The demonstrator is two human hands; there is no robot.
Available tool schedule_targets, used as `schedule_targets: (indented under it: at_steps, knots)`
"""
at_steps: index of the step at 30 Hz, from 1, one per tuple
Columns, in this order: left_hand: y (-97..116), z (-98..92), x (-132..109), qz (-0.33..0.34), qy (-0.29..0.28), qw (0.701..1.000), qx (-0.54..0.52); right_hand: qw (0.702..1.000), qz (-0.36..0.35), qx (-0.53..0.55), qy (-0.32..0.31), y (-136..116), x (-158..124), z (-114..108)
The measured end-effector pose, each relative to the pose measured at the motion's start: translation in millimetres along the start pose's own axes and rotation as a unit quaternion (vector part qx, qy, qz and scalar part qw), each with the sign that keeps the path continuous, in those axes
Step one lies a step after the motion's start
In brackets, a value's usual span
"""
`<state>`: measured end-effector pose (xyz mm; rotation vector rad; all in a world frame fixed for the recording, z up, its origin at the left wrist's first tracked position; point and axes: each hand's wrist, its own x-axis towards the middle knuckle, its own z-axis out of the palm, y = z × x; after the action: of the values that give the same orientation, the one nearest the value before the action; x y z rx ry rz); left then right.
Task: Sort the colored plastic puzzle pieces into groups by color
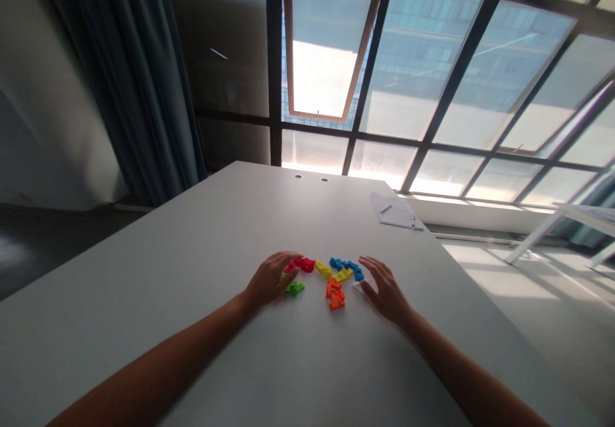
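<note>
Had the blocks [342, 276] clustered on the counter [192, 311], between both sets of fingers. Had left fingers [287, 258] loosely curled, gripping nothing, tips against red [300, 264], with green [294, 288] just below those tips. Spread right fingers [372, 264] wide, holding nothing, just beside blue [346, 267]. Saw yellow [324, 268] and orange [335, 294] midway between the two sets of fingers. Saw paper [396, 212] well beyond the right fingers, near the counter's far edge, under the window [432, 61].

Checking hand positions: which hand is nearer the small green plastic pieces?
Left. The left hand lies right beside the green plastic pieces; the right hand sits beyond the orange plastic pieces.
</note>
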<state>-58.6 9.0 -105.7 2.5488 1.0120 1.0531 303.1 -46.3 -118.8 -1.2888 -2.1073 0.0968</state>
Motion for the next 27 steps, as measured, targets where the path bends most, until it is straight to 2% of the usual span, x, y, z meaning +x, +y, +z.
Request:
schedule_targets:
  at_steps: [4, 8, 12, 17, 23, 27]
  knots:
    - [35, 2.4, -14, 0.1, -0.028, 0.994, 0.035, 0.998, -0.034, -0.046, 0.0, -32, -5, 2]
    - [51, 11.8, -14, 0.124, -0.047, 0.989, 0.06, 0.997, -0.017, -0.074, -0.001, -41, -2, 10]
    - [49, 16.5, -10, 0.115, -0.062, 0.988, 0.082, 0.994, 0.016, -0.105, -0.031, -30, -2, 14]
    - [42, 20.0, -10, 0.093, -0.066, 0.988, 0.101, 0.989, 0.02, -0.122, -0.082, -19, -5, 17]
    - [40, 24.8, -11, 0.057, -0.038, 0.991, 0.115, 0.989, 0.008, -0.137, -0.051, -23, -5, 19]
    - [35, 17.9, -8, 0.016, -0.022, 0.993, 0.113, 0.992, -0.008, -0.122, -0.036, -23, -2, 14]
